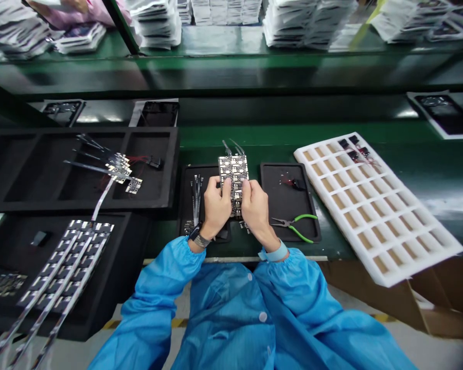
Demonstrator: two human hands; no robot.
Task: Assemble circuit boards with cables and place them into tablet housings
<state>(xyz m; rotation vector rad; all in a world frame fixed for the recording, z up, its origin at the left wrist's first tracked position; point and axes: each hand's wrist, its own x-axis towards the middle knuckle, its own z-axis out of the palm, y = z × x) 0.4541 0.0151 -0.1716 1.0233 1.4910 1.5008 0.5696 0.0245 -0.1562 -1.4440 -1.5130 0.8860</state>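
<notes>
A panel of small circuit boards (233, 168) is held upright-ish between my two hands, with thin ribbon cables (233, 148) sticking out past its far edge. My left hand (217, 206) grips its left side, thumb on the face. On the right side, my right hand (255, 208) pinches it the same way. Under the left hand lies a black tray (185, 187) with a bundle of flat cables (196, 198). Beside the right hand, another black tray (273, 180) bears green-handled pliers (295, 226) and a small black part with red wires (296, 183).
A white foam grid tray (374, 208) slants at the right, with several black parts at its far end. Black foam trays (100, 203) at the left hold boards with cables (119, 168) and a strip-covered panel (67, 262). Stacked packets (154, 23) line the shelf behind.
</notes>
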